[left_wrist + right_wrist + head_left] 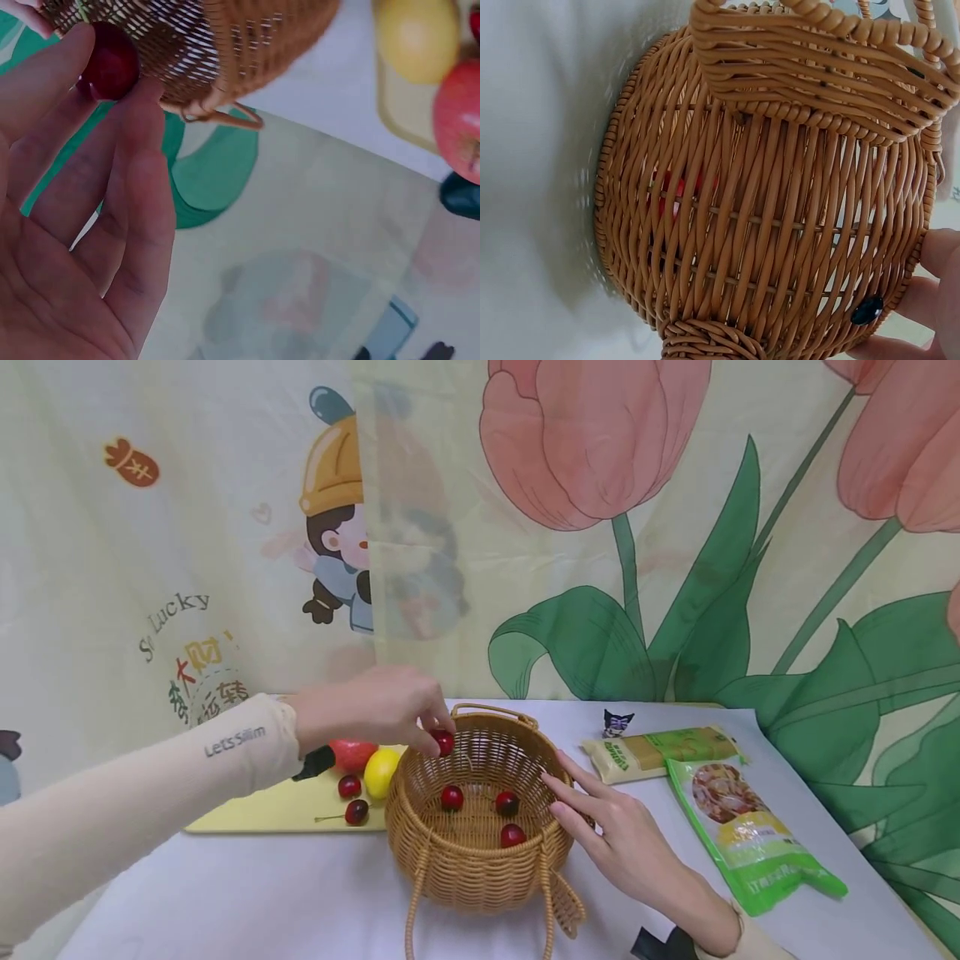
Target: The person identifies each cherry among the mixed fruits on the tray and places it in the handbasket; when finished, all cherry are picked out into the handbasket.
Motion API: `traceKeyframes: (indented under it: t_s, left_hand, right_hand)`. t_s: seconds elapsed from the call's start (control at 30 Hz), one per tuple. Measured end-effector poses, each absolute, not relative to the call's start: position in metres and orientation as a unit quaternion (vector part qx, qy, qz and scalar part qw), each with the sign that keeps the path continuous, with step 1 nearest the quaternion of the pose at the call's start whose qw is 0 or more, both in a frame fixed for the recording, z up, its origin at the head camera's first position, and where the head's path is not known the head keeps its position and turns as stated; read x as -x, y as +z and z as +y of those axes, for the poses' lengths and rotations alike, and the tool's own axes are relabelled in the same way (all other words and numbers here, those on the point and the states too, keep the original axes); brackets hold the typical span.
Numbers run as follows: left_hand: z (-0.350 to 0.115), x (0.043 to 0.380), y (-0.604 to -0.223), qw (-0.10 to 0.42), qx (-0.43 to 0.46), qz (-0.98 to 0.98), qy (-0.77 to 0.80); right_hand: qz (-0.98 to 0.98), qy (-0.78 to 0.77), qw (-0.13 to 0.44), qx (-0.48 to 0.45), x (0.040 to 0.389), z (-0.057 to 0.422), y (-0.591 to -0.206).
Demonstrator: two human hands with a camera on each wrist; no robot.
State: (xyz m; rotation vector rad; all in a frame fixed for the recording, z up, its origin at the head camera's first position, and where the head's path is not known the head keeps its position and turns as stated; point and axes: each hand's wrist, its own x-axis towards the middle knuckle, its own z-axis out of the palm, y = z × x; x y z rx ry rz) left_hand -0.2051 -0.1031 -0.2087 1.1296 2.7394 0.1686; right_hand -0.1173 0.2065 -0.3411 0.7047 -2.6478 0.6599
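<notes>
Over the back left rim of a wicker basket (pixel 480 893), my left hand (pixel 390 706) pinches a dark red cherry (pixel 110 61) between thumb and fingertips. Inside the basket lie several more cherries, one cherry (pixel 512 836) close to the front wall. My right hand (pixel 626 835) rests on the basket's right rim with its fingers extended. In the right wrist view its fingertips (pixel 915 307) touch the rim beside a black bead eye (pixel 868 309). Red of the cherries shows through the weave there.
Left of the basket, a yellow board (pixel 262 806) bears a red apple (pixel 351 755), a lemon (pixel 382 773) and two cherries (pixel 356 812). To the right lie a beige-green packet (pixel 667 753), a green-white bag (pixel 750 835) and a small dark figurine (pixel 617 722). A printed curtain (pixel 465 660) hangs behind.
</notes>
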Motion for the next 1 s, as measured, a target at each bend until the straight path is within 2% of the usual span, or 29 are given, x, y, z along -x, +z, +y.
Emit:
traceKeyframes:
  t_s: [0.4, 0.9, 1.0]
  left_hand:
    - [-0.035, 0.227, -0.227, 0.099, -0.44, 0.891, 0.045]
    - [-0.01, 0.235, -0.275, 0.076, -0.425, 0.901, 0.04]
    - [-0.01, 0.235, -0.283, 0.085, -0.429, 0.898, 0.038]
  right_hand:
    - [-0.932, 0.224, 0.154, -0.239, 0.116, 0.206, -0.341]
    - [-0.933, 0.218, 0.161, -0.236, 0.116, 0.208, -0.34]
    - [-0.933, 0.215, 0.16, -0.24, 0.116, 0.207, -0.341]
